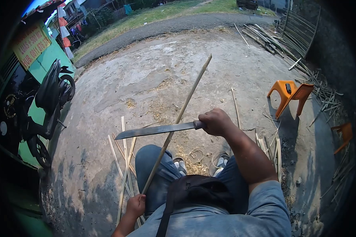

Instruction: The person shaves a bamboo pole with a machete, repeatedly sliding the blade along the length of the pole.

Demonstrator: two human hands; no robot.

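Note:
My right hand is closed round the dark handle of a machete, whose long blade points left across the view. The blade crosses over a long bamboo strip, overlapping it in front of my knees. Low at the left, my left hand grips the near end of that strip, which slants up and away to the right. Several pale bamboo strips lie beside my left leg. Thin shavings are scattered on the ground between my feet.
An orange plastic chair stands at the right with a small black object on it. Bamboo poles and offcuts lie along the right wall. More strips lie by my right elbow. A black motorbike is parked at the left.

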